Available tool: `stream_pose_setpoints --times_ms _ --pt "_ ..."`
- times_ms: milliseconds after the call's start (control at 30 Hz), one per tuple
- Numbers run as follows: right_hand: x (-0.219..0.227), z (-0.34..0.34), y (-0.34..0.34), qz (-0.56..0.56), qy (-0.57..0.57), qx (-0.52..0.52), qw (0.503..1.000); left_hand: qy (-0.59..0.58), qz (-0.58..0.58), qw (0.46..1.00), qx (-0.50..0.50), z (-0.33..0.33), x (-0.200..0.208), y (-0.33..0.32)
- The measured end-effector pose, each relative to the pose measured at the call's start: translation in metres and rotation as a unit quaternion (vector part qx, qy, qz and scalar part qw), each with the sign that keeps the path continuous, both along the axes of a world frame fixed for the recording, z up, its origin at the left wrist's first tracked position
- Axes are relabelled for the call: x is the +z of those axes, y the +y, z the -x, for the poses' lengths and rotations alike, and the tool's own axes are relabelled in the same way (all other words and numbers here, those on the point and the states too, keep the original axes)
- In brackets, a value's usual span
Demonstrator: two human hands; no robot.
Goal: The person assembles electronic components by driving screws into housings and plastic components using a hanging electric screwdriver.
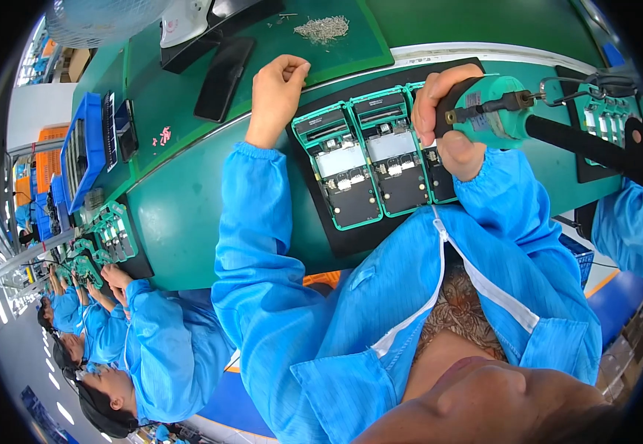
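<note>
Gripping a green-and-black cylindrical tool (500,111), the right hand (451,122) has its fingers and thumb wrapped round the body, above the right-hand side of a row of green-framed units (340,166). Tool's lower end hidden; contact with a unit cannot be told. Left hand (280,85) is raised just beyond the row's upper left corner, fingers curled, thumb and forefinger nearly closed together; cannot tell whether a small piece sits between them. Three units show side by side on a black mat (343,243), circuit boards exposed, the third partly covered by the right hand. Beyond the left hand, a pile of small silvery pieces (323,29) lies on a green mat (369,41), with a black slab (223,80) to the left.
</note>
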State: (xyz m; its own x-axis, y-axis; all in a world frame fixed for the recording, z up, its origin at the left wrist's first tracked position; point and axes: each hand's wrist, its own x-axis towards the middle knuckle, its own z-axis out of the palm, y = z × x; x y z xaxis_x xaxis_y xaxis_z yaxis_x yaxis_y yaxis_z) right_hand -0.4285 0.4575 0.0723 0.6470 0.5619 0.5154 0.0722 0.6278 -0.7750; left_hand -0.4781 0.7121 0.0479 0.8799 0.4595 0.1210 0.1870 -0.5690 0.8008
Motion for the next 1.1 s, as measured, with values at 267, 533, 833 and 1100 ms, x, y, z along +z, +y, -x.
stream_pose_setpoints --times_ms 267,533,833,1100 --pt "-0.004 0.000 0.001 0.019 0.006 0.002 1.000 -0.050 -0.138 0.989 -0.022 -0.019 -0.003 0.009" --pt "-0.005 0.002 0.002 -0.005 0.067 0.007 0.998 -0.012 -0.278 0.960 0.002 -0.042 -0.006 0.018" --pt "-0.002 0.008 0.009 -0.017 0.047 -0.020 0.999 -0.079 -0.299 0.951 -0.006 -0.045 -0.007 0.021" --pt "0.008 0.009 0.006 -0.019 0.009 -0.033 0.999 -0.183 -0.057 0.981 0.016 0.020 0.039 -0.018"
